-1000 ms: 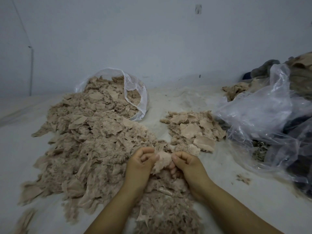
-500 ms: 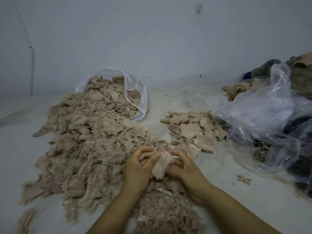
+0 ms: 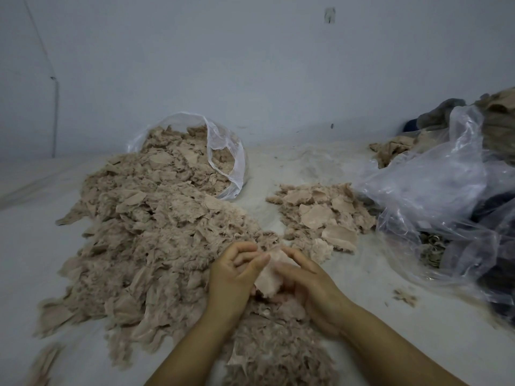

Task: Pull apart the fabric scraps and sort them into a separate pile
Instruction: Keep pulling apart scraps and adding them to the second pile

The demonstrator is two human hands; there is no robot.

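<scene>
Beige fleecy fabric, one scrap (image 3: 269, 270), is held between both hands just above the near end of the big unsorted heap (image 3: 156, 235). The left hand (image 3: 232, 277) is curled round its left edge, thumb tip pressed on the face; the right hand (image 3: 306, 285) is cupped round the right side, fingers bent over it. The opposed grips are judged to serve for peeling layers apart. The scrap's long axis runs roughly from 1 o'clock down to 7 o'clock, upper corner pointing away from the person. The sorted pile (image 3: 320, 215) lies at 1 o'clock of the hands, within easy reach of the right hand, apart from the heap. A clear bag (image 3: 225, 162) spilling scraps is seen at 11 o'clock; crumpled plastic (image 3: 434, 196) at 3 o'clock.
</scene>
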